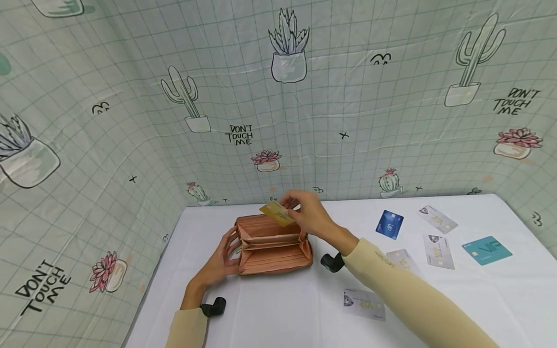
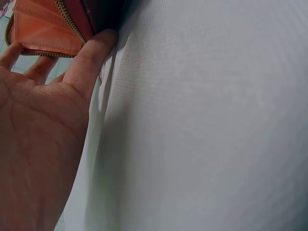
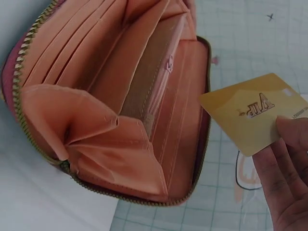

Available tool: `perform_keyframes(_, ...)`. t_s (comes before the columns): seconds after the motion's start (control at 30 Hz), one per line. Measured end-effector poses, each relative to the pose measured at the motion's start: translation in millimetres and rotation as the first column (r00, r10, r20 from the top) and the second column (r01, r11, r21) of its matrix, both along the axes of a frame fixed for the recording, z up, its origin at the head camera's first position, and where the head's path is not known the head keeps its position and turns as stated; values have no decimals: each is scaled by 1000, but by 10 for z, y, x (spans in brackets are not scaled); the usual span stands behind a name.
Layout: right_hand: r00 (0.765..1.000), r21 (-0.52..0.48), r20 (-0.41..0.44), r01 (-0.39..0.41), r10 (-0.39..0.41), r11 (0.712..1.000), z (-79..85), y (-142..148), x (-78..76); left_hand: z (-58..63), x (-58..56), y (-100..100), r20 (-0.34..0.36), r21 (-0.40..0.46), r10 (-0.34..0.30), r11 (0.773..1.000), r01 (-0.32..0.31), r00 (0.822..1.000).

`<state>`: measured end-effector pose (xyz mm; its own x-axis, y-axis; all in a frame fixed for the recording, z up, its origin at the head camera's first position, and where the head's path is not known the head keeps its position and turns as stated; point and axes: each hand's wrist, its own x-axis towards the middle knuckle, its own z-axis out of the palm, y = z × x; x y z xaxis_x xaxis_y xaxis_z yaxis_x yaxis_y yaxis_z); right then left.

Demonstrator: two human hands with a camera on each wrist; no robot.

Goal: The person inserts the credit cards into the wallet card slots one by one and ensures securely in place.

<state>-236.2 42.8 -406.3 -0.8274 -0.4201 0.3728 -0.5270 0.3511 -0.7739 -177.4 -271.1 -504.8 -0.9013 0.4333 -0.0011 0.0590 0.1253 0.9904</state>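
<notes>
An orange zip-around wallet (image 1: 276, 259) lies unzipped on the white table, its compartments spread apart. My left hand (image 1: 220, 261) holds its left end. In the left wrist view, the thumb (image 2: 94, 60) touches the wallet's outer cover, near the brass zip edge, while the other fingers reach toward the far flap. My right hand (image 1: 310, 215) pinches a gold VIP card (image 1: 277, 213) between thumb and fingers above the wallet's far flap. The right wrist view has this card (image 3: 255, 108) beside the wallet, outside its slots; an inner zipped pocket (image 3: 161, 79) shows there.
Right of the wallet lie a blue card (image 1: 389, 224), a teal card (image 1: 487, 250) and several silver VIP cards (image 1: 439, 251). One silver card (image 1: 364, 304) is nearer the front; another is partly under the right sleeve (image 1: 391, 275). A patterned cloth (image 1: 330, 106) hangs behind the table.
</notes>
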Motion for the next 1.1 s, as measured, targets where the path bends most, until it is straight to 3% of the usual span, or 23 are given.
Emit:
perform_keyframes(0.57,997,18,-72,-27,29,999,-95,-352,-128,-5,-10,-21,5,-14,-10,1000,11,1000)
perform_keyframes(1.1,986,140,-162,-25,47,990,-180,-513,-146,19,3,-15,18,-8,-13,1000,13,1000)
